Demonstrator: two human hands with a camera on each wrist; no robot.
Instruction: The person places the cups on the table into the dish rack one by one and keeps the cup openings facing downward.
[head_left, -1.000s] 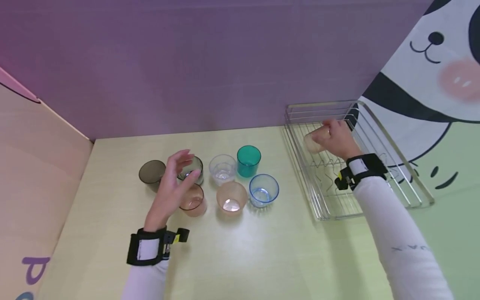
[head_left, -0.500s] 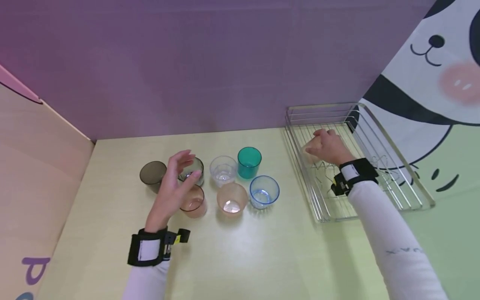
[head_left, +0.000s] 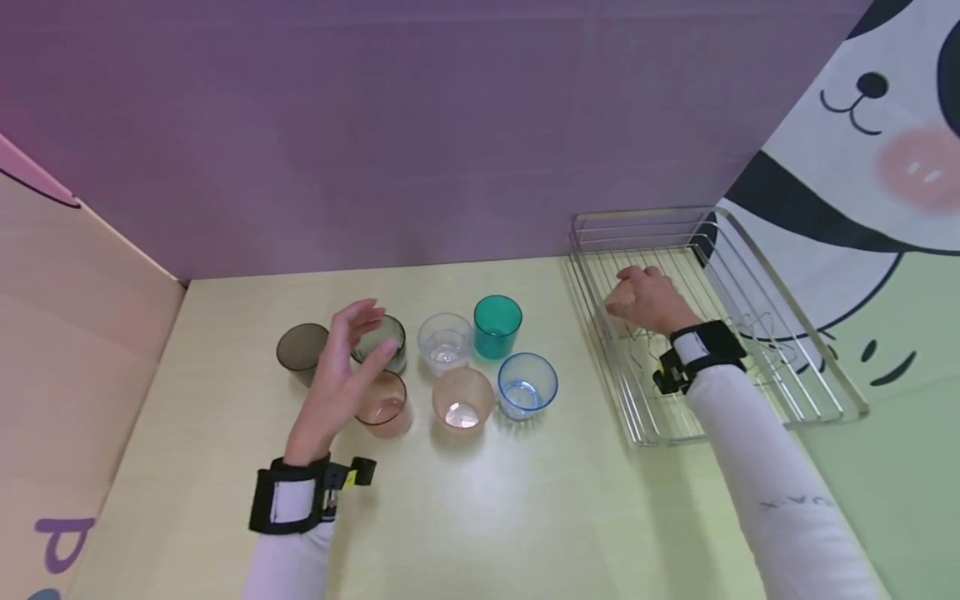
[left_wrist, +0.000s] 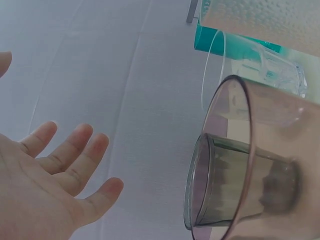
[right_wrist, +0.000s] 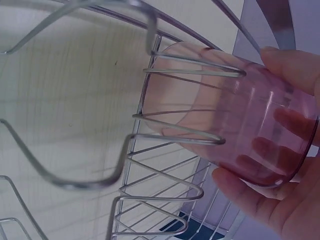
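Right hand [head_left: 651, 302] clamped on pink glass [right_wrist: 250, 120], bent wires [right_wrist: 90, 185] crossing it; rack [head_left: 647, 213] at desk [head_left: 480, 517]'s back-right corner. Left hand [head_left: 339, 379] fingers apart, near grey glass [head_left: 384, 335].

Pink cup [right_wrist: 237, 111]: transparent, one edge darker; right hand [head_left: 651, 302] grips it at the dark-edged end, fingers visible through the wall; paler rounded end among wire loops of the metal rack [head_left: 611, 358], near the rack's left side. Left hand [head_left: 336, 383], fingers extended, nearest three see-through glasses, all upright, mouths up: pink-brown glass [head_left: 388, 408], grey-green glass [head_left: 393, 343], smoky brown glass [head_left: 300, 347], the last partly hidden.
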